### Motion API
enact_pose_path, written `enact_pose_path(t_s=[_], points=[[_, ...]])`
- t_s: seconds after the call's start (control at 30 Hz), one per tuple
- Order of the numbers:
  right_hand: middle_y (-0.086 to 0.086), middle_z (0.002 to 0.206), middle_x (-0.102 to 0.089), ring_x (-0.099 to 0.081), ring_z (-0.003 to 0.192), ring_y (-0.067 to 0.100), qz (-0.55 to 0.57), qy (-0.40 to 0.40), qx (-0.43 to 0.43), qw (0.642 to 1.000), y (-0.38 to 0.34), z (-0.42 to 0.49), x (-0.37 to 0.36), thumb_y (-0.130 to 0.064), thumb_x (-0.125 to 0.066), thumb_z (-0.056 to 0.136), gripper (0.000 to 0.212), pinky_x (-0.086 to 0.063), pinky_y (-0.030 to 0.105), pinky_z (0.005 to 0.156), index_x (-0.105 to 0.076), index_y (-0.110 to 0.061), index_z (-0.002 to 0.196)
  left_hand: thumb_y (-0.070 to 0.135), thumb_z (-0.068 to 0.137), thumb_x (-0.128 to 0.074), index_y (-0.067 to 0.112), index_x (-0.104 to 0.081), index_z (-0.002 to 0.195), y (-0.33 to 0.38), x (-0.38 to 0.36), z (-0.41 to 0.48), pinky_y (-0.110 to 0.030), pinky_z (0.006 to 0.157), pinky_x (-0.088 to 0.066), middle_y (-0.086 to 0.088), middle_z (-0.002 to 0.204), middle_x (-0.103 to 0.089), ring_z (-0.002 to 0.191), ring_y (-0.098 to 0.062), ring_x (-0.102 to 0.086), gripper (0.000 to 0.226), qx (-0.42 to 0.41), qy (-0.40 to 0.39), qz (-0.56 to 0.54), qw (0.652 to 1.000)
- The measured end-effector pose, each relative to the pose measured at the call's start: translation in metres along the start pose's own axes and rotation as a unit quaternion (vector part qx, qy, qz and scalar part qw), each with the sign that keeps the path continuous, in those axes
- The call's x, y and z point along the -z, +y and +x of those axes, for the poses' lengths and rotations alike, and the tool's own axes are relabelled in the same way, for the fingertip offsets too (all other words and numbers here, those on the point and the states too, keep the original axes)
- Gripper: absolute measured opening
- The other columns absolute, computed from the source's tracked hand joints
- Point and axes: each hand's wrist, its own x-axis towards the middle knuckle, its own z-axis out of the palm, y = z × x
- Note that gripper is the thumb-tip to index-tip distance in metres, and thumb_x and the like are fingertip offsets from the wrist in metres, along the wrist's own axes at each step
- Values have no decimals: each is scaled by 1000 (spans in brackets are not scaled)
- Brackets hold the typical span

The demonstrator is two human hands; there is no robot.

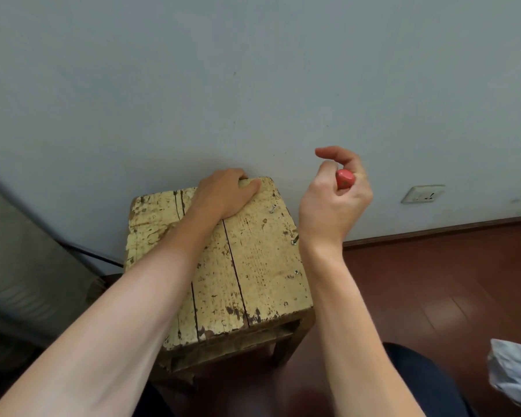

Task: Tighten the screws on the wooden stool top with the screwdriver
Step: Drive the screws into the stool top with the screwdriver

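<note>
- Three small metal screws sit along the right edge of the worn, yellow-painted wooden stool top.
- Right hand, just above the middle screw, curls its fingers round the red-handled screwdriver, index lifted; shaft hidden.
- Left hand grips the far edge.
- Grey wall behind, red-brown wooden floor.

Both of the person's arms are bare from the hands back to the near edge of the view. The left forearm is long and lean, broad near the elbow and narrowing toward the left hand. The right forearm has the same slim build, tapering to a narrow wrist below the right hand. Low down, the legs are in dark trousers of plain cloth, nearly black, showing beside the right forearm and again under the left one.
</note>
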Motion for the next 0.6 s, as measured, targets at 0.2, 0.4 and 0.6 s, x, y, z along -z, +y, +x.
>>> enact_pose_path(t_s=[0.2, 0.4, 0.6], points=[[0, 100, -62, -59, 72, 6, -10, -311, -97, 946, -4, 35, 28, -4, -67, 96, 63, -39, 20, 49, -58, -46, 142, 69, 95, -40, 27, -67, 117, 1, 1, 1, -36, 76, -45, 3, 111, -69, 98, -23, -62, 55, -1, 2, 2, 1000], [4, 71, -68, -59, 57, 14, -40, -547, -64, 834, -11, 56, 31, -27, -60, 107, 38, -47, 23, 57, -65, -39, 142, 68, 94, -41, 28, -67, 109, 3, 3, -2, -36, 73, -44, 7, 99, -66, 88, -21, -59, 50, 2, 9, 0, 1000], [-3, 54, -29, -25, 44, 12, -44, -314, -4, 949, -2, 25, 13, -18, -58, 110, 19, -20, 28, 44, -75, -25, 103, 67, 95, -39, 29, -67, 106, 1, 1, 0, -34, 70, -39, 8, 99, -67, 87, -19, -58, 48, -6, 9, 1, 1000]])
